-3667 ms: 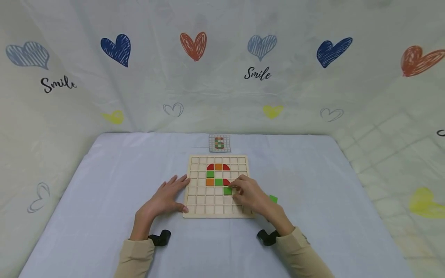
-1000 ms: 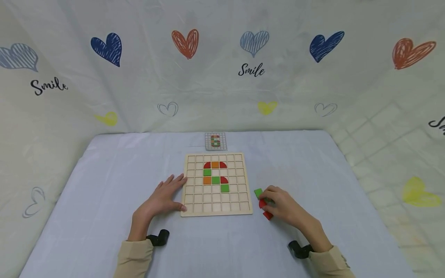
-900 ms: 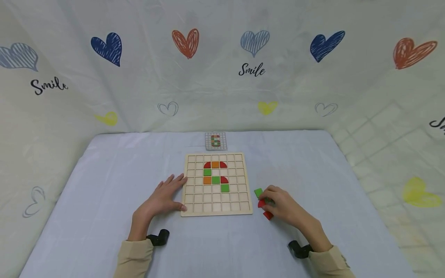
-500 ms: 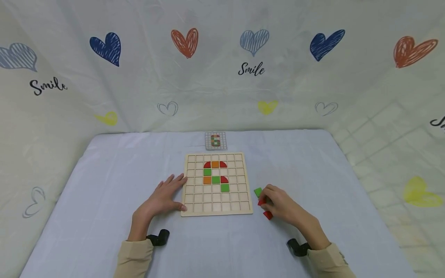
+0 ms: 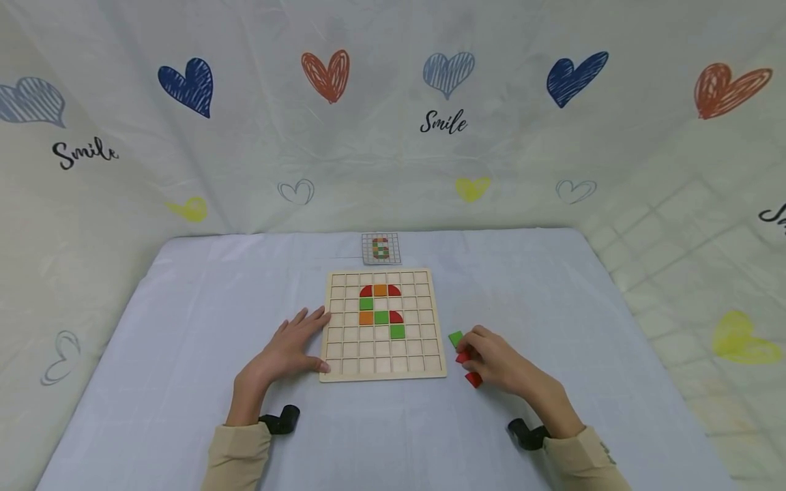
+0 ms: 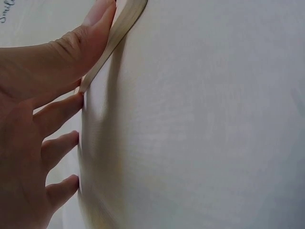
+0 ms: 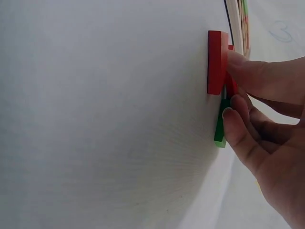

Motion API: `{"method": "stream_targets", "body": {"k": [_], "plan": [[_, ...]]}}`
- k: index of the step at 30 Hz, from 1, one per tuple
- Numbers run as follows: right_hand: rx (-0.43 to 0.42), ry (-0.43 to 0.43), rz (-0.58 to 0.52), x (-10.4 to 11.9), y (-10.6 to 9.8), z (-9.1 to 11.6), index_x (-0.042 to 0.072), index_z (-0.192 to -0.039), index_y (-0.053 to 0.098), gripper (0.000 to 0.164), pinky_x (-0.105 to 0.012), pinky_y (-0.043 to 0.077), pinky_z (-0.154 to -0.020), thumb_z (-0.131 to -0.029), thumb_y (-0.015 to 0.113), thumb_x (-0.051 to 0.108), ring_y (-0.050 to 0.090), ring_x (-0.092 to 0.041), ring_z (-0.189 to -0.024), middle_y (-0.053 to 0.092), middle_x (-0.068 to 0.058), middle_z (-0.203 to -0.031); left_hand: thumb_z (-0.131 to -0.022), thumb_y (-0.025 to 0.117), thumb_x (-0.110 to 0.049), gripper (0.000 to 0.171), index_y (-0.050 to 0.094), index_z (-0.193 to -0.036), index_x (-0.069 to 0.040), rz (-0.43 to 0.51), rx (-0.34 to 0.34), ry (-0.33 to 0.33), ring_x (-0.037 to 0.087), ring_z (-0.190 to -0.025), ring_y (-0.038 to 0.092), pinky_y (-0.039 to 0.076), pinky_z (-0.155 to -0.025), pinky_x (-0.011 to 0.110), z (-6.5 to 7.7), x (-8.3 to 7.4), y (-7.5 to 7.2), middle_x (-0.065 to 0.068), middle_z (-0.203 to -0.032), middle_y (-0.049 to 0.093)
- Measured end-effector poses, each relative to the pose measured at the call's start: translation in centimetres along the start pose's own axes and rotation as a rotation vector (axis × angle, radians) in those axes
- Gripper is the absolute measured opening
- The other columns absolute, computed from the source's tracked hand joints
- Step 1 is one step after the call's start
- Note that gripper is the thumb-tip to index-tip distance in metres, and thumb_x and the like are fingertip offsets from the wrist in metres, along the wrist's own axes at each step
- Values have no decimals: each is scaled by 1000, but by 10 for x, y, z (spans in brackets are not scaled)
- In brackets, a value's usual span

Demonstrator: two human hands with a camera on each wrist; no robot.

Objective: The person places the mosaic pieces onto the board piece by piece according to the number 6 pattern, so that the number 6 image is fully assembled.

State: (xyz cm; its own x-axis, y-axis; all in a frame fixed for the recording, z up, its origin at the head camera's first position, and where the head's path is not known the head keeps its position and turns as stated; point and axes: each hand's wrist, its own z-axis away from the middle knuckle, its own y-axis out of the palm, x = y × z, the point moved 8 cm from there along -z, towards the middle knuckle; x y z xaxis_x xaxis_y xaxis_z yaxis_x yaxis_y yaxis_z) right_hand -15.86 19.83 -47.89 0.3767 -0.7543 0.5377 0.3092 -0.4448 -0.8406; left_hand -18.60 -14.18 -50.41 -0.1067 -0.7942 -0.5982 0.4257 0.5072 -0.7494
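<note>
A pale wooden grid board (image 5: pixel 344 351) lies on the cloth. Red quarter-round, orange square and green square tiles sit in its cells; one of the green squares is this green tile (image 5: pixel 397 331). My left hand (image 5: pixel 291 349) is spread, its thumb and fingertips touching the board's left edge. To the right of the board, my right hand (image 5: pixel 497 360) pinches a red tile (image 5: pixel 462 357) between thumb and fingers; its full shape is partly hidden. Beside it lie a green tile (image 5: pixel 455 338) and another red tile (image 5: pixel 473 379). The right wrist view shows this nearer red tile (image 7: pixel 217 62) and a green tile (image 7: pixel 220 125).
Behind the board lies a small pattern card (image 5: pixel 381 249) with a coloured figure on a grid. White cloth (image 5: pixel 184 327) covers the table. A curtain (image 5: pixel 381 143) printed with hearts stands at the back. Each wrist carries a black camera (image 5: pixel 282 419).
My right hand has left the green tile in its board cell and moved right to the loose tiles. Over the last second, the red tile has shifted slightly under its fingers. My left hand stays.
</note>
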Motion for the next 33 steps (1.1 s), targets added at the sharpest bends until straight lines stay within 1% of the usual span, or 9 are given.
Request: {"method": "stream_targets", "body": {"k": [3, 7, 10, 16, 19, 22, 25, 28, 33], "plan": [[-14, -2, 16, 0, 0, -1, 3, -101, 69, 18, -23, 57, -72, -86, 76, -6, 60, -13, -86, 61, -2, -97, -74, 92, -23, 103, 37, -160, -10, -2, -2, 0, 43, -159, 9, 5, -126, 65, -1, 0, 0, 10, -171, 25], [-43, -26, 21, 1, -1, -1, 5, -97, 71, 15, -24, 57, -71, -86, 77, -4, 60, -12, -84, 64, -1, -95, -74, 92, -23, 103, 37, -160, -11, -4, -2, -5, 43, -159, 8, 5, -127, 65, -1, 1, 1, 10, -171, 25], [-58, -41, 3, 1, -2, -2, 8, -94, 72, 14, -23, 57, -71, -86, 78, -2, 60, -10, -83, 66, 1, -93, -74, 92, -24, 103, 37, -160, -11, -6, -2, -7, 42, -159, 8, 5, -127, 65, -1, 1, 1, 9, -171, 25], [-82, -30, -64, 4, -6, -6, 14, -91, 71, 15, -24, 59, -74, -86, 81, 4, 64, -4, -80, 72, 7, -91, -74, 92, -24, 103, 37, -160, -12, -8, -6, -7, 42, -159, 9, 5, -127, 65, -1, 2, 1, 9, -171, 26], [-91, -33, -100, 7, -6, -9, 16, -94, 72, 17, -26, 61, -78, -86, 81, 4, 67, -3, -83, 74, 8, -93, -73, 92, -24, 103, 38, -160, -12, -9, -7, -5, 42, -159, 9, 5, -127, 65, 0, 2, 1, 9, -171, 26], [-97, -47, -137, 13, -7, -13, 15, -98, 75, 17, -26, 61, -81, -87, 80, 5, 68, -4, -85, 75, 7, -95, -73, 92, -24, 103, 37, -160, -12, -5, -9, -6, 42, -159, 9, 5, -127, 64, 0, 1, 0, 9, -171, 26], [-93, -75, -170, 18, -6, -17, 11, -104, 78, 18, -25, 61, -79, -87, 80, 4, 67, -5, -85, 76, 5, -98, -73, 92, -24, 103, 38, -160, -11, -6, -11, -5, 42, -159, 9, 5, -127, 64, 0, 1, 0, 9, -171, 26], [-81, -103, -188, 23, -4, -22, 9, -106, 79, 18, -22, 59, -77, -89, 78, 5, 64, -6, -84, 74, 5, -97, -74, 92, -24, 103, 38, -160, -12, -8, -12, -5, 42, -159, 9, 5, -127, 64, 0, 1, 0, 9, -171, 26], [-69, -126, -203, 29, 0, -29, 9, -106, 79, 16, -20, 56, -74, -91, 77, 8, 58, -5, -81, 69, 7, -94, -74, 92, -24, 102, 38, -160, -12, -8, -11, -7, 41, -159, 9, 5, -127, 64, 1, 1, 0, 9, -171, 26]]}}
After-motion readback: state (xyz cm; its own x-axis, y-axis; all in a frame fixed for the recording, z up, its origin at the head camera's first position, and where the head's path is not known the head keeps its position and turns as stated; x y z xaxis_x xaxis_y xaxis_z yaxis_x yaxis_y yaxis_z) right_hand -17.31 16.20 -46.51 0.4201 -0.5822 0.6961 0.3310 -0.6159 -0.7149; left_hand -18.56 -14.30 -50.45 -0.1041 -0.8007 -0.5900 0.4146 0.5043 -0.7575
